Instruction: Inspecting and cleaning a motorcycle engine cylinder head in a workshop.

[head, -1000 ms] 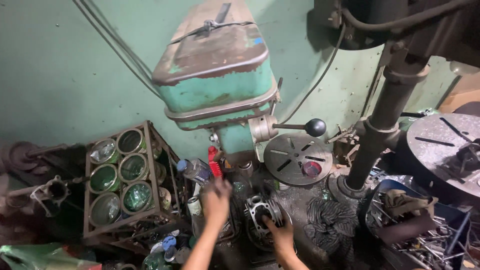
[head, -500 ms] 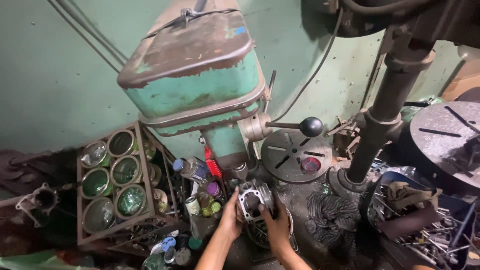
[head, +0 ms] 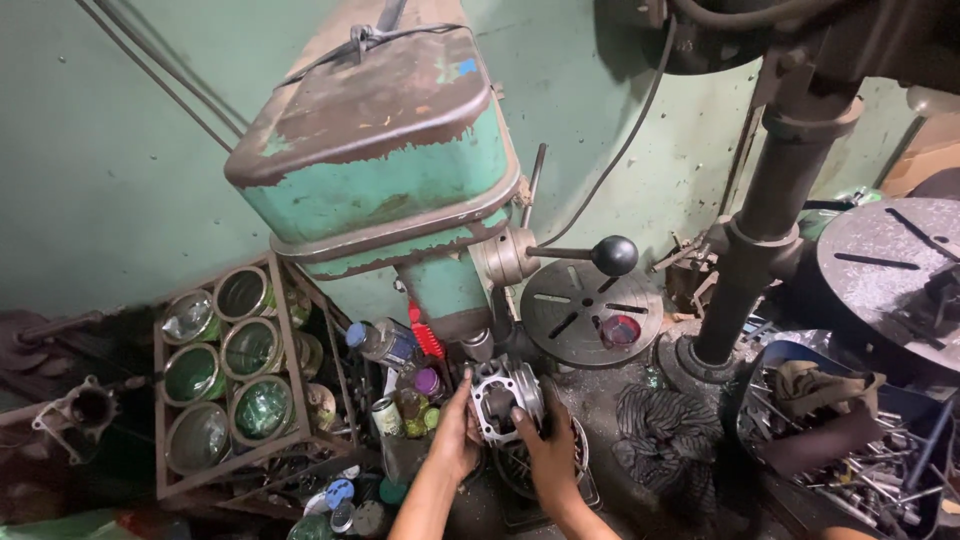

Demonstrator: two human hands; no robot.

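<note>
Grey metal cylinder part (head: pixel 505 397) gripped from both sides: left hand (head: pixel 458 432) on its left edge, right hand (head: pixel 548 442) below-right. Green drill press (head: pixel 390 170) directly above, round table (head: pixel 590 312) up-right.

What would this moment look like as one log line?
left hand: grips metal engine part | right hand: grips same part | position: under green drill press | beside: rack of jars

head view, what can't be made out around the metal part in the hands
- Metal cylinder part: lower half hidden by the left hand and right hand.
- Drill tip: hidden behind the part.
- Round table below: mostly covered by the hands.
- Forearms: cut off by the bottom edge.
</note>
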